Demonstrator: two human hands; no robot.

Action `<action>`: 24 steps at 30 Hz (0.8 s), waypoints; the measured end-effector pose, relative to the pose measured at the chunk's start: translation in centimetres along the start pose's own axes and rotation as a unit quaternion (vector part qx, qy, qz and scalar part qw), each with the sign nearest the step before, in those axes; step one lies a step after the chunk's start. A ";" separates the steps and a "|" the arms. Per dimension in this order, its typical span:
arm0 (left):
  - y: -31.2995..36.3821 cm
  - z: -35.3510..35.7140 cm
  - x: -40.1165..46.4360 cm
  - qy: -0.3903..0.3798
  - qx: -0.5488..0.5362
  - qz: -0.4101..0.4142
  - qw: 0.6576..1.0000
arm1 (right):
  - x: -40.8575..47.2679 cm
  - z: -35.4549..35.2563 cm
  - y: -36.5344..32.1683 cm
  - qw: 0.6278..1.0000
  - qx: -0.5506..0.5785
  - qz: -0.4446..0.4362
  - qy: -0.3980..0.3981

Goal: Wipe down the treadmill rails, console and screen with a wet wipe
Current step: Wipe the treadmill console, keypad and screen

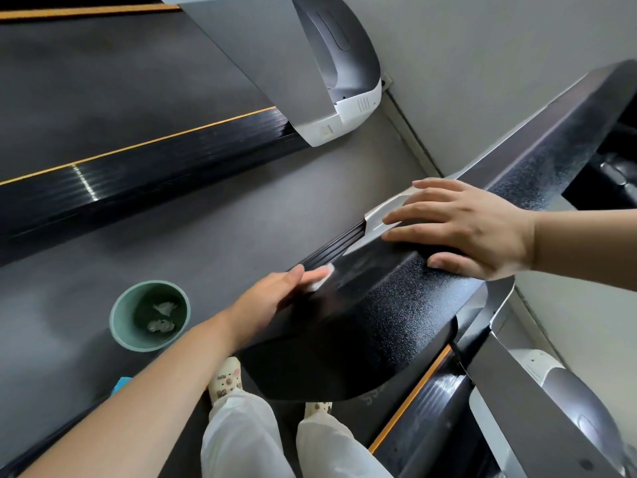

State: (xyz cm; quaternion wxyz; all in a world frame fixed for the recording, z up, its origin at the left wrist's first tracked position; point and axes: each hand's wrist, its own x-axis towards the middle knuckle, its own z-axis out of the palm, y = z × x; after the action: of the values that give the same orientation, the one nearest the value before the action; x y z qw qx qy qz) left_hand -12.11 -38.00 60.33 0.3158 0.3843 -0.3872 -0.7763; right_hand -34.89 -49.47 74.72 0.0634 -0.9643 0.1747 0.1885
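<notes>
Our left hand [275,298] pressed the wet wipe [322,277] under flat fingers on the black rail [396,305], which ran lengthwise toward our right hand [468,229], resting open-palmed further along.

Bin [150,315] on floor, left of rail [379,305]; prob. wipes inside.
</notes>
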 end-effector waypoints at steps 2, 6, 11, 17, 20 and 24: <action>1.4 0.8 -0.8 -0.036 0.032 0.072 0.996 | 0.1 0.0 0.0 1.000 -0.002 -0.001 0.002; 0.8 0.8 -2.0 -0.047 0.083 0.112 0.989 | 0.2 0.0 -0.1 1.000 0.000 -0.006 0.008; -1.3 -0.5 -1.9 0.010 0.028 0.014 0.999 | 0.1 0.1 0.1 1.000 -0.002 -0.007 0.014; 3.1 2.5 -1.0 -0.073 0.094 0.171 0.978 | 0.0 0.1 0.2 1.000 0.003 -0.006 0.021; 2.6 1.8 0.5 -0.059 0.089 0.127 0.986 | 0.2 0.1 0.2 1.000 0.016 0.007 0.019; 3.0 1.8 3.0 -0.025 0.044 0.058 0.997 | 0.1 0.2 0.1 0.999 0.020 0.022 0.025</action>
State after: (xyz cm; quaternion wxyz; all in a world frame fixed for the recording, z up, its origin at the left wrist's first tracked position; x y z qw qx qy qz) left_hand -14.54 -41.19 62.55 0.3332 0.3551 -0.4499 -0.7487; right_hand -34.91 -49.56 74.50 0.0746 -0.9630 0.2015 0.1624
